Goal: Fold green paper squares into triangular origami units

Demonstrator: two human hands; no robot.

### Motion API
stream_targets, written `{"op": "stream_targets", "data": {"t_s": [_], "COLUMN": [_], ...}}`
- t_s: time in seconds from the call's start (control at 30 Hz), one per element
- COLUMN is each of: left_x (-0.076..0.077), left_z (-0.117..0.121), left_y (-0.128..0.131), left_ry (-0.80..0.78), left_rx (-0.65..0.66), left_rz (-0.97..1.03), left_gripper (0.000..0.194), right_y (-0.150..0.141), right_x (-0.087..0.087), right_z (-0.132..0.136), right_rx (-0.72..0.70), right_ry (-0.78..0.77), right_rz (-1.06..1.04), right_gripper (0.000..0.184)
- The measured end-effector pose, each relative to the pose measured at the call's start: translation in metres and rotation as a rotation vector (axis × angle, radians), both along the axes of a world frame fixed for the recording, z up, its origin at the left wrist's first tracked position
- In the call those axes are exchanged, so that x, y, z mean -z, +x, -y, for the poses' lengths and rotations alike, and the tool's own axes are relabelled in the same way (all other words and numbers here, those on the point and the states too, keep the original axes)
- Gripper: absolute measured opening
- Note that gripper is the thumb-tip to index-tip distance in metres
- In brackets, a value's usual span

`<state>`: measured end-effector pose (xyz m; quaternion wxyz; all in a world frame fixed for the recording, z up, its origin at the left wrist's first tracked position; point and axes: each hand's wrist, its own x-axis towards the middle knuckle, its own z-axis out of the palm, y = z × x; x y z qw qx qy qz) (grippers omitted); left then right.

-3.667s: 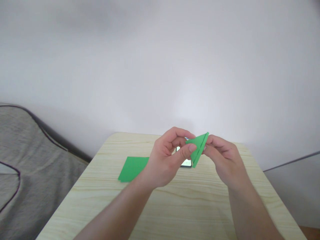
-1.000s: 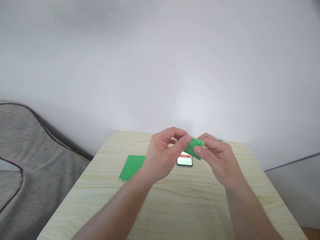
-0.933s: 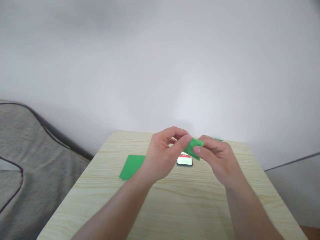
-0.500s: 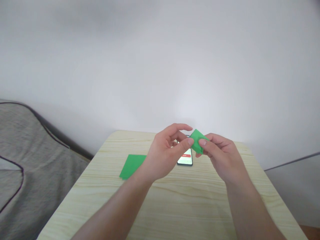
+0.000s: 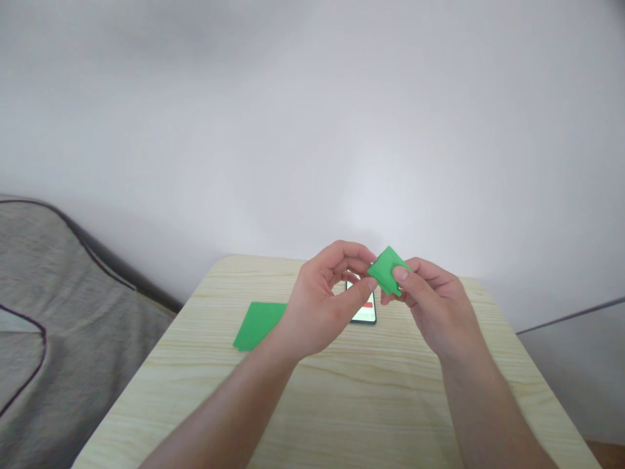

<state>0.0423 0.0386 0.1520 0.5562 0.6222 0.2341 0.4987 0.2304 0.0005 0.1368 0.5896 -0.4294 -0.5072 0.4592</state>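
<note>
A small folded piece of green paper (image 5: pixel 387 266) is held up above the table, tilted so that one corner points upward. My right hand (image 5: pixel 437 303) pinches its right side, the thumb pressed flat on the front and the fingers behind. At the left corner is my left hand (image 5: pixel 327 296), its thumb tip and curled fingertips around the paper's edge. Those left fingertips are partly hidden behind the paper. Beneath and behind my hands lies a phone (image 5: pixel 366 314) with a lit screen, mostly covered by my left hand.
Flat green paper (image 5: pixel 258 324) rests on the wooden table (image 5: pixel 361 404) left of my left forearm, which covers part of it. A white wall (image 5: pixel 312 130) rises behind the table. Grey fabric with dark piping (image 5: pixel 88 339) stands at the left.
The folded paper has turned and lifted slightly to the right in my right hand. My left thumb has slid off its front to the left corner, and my left index finger has curled in.
</note>
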Motion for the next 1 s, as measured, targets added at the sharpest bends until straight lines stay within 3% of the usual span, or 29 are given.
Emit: {"op": "stream_targets", "data": {"t_s": [0.23,0.6,1.0], "left_x": [-0.0033,-0.0066,-0.0033], "left_z": [0.0049,0.0033,0.0023], "left_y": [0.0005,0.0048,0.0064], "left_ry": [-0.026,-0.123,-0.092], "left_rx": [-0.034,-0.080,-0.171], "left_rz": [-0.026,0.047,0.023], "left_gripper": [0.018,0.009,0.009], "right_y": [-0.0002,-0.0006,-0.0089], "right_x": [-0.0057,-0.0076,-0.0078], "right_z": [0.0020,0.0017,0.0021], "right_rx": [-0.088,-0.082,-0.067], "right_ry": [-0.031,-0.018,-0.035], "right_rz": [-0.011,0.014,0.090], "right_gripper": [0.014,0.018,0.034]}}
